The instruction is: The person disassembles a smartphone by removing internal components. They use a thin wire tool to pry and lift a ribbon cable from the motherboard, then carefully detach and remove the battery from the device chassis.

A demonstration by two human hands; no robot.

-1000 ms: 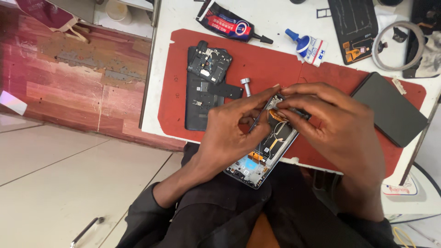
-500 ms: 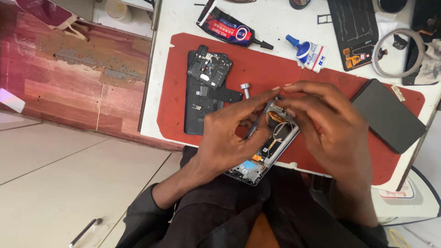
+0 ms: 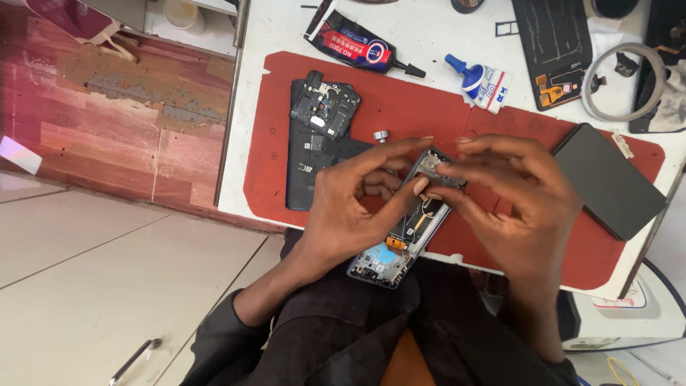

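both hands, left hand and right hand, pinch the opened phone over the red mat, where a slip could likely tear its thin internal cables.

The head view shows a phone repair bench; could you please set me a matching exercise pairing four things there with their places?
Things:
1. opened phone
2. black glue tube
3. dark flat panel
4. blue-capped bottle

Places:
A. on the red mat's right end
B. held between the left hand and the right hand
C. on white tabletop, top left of the mat
D. above the mat's top edge, near the middle

Pairs: 1-B, 2-C, 3-A, 4-D
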